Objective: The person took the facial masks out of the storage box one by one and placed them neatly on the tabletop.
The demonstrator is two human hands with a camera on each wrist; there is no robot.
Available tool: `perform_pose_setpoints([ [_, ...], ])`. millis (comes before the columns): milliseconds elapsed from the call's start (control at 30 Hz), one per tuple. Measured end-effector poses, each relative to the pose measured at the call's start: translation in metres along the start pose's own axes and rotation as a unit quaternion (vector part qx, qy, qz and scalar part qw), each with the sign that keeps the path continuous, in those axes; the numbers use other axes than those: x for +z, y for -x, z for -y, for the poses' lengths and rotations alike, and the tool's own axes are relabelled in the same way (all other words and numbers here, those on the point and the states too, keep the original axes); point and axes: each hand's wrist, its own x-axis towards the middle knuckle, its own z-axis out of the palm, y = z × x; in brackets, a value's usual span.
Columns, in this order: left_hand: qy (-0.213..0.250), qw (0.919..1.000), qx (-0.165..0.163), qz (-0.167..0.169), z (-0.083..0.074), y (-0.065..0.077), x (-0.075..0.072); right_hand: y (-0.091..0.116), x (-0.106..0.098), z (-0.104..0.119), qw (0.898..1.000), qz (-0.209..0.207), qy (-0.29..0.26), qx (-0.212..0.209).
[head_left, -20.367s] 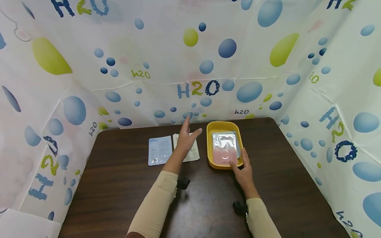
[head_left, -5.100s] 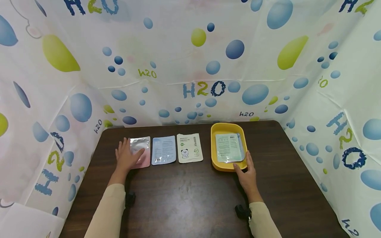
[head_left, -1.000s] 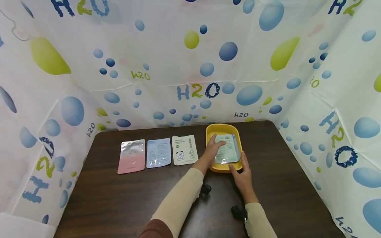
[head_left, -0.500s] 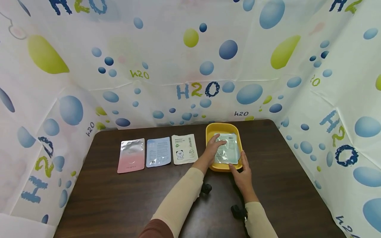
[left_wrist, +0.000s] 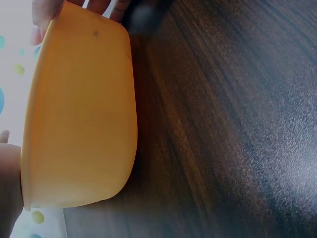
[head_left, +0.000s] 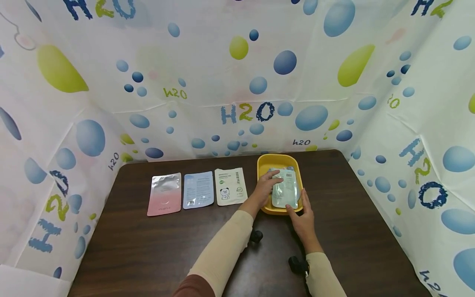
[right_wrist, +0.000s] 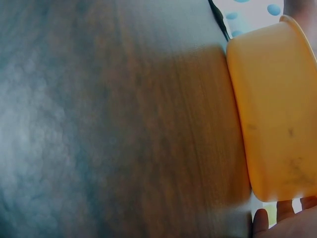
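Note:
A yellow tray [head_left: 264, 163] stands on the dark wooden table [head_left: 237, 255], and both wrist views show its outer wall [left_wrist: 79, 124] [right_wrist: 272, 114]. My left hand [head_left: 268, 185] reaches into the tray and pinches a pale green sachet [head_left: 285, 190], lifting its left edge so it tilts. Another sachet lies under it, mostly hidden. My right hand [head_left: 303, 210] rests with straight fingers against the tray's near right rim. To the left of the tray lie three sachets in a row: pink and silver [head_left: 165, 194], light blue [head_left: 198, 190], white with a bear picture [head_left: 231, 186].
A curtain [head_left: 237, 82] printed with bubbles and H2O letters walls the table at the back and on both sides. The near half of the table is bare wood. Small black wrist cameras [head_left: 256, 236] sit by my forearms.
In the last second my left hand has raised the pale green sachet's left edge, and the sachet now stands tilted in the tray. My right hand has stayed at the rim.

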Motion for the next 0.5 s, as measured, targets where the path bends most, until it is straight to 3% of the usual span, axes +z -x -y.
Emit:
perform_pose_setpoints([
  [333, -0.019, 0.9997, -0.014, -0.006, -0.0002, 0.0031, 0.0028, 0.0003, 0.0004, 0.0002, 1.000, 0.002, -0.001, 0.002],
  [500, -0.020, 0.9996, -0.015, 0.016, -0.0013, 0.0038, 0.0027, 0.0009, -0.0003, 0.0011, 1.000, 0.003, -0.002, 0.001],
])
